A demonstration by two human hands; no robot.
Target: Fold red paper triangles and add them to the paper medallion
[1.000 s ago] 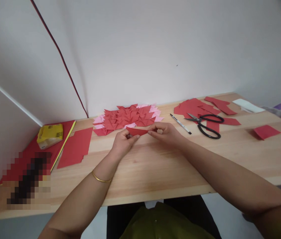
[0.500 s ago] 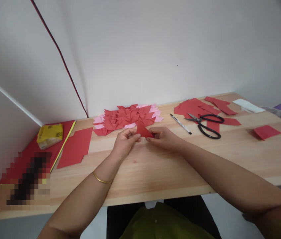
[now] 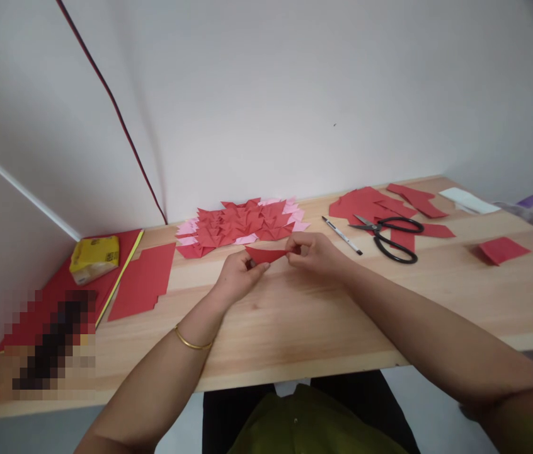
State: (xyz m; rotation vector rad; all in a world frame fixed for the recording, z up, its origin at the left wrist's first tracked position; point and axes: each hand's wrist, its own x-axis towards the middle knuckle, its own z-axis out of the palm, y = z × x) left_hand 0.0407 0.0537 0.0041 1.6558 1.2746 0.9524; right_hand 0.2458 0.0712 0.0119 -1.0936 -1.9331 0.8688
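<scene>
A small folded piece of red paper (image 3: 265, 255) is held between my two hands, over the middle of the table. My left hand (image 3: 242, 272) pinches its left part, thumb in front. At its right tip, the fingers of my right hand (image 3: 311, 253) are closed on the paper. Just behind my hands lies a spread pile of folded red and pink paper pieces (image 3: 247, 222).
Black-handled scissors (image 3: 384, 230), a pen (image 3: 342, 235) and red paper scraps (image 3: 365, 203) lie right of centre. Farther right is a folded red paper (image 3: 504, 250). Red sheets (image 3: 146, 277) and a yellow tissue pack (image 3: 95, 257) occupy the left side, near a blurred dark patch.
The red paper has turned from a point-up triangle to a flatter, wider shape with a tip at the left. My right hand has shifted slightly right and up.
</scene>
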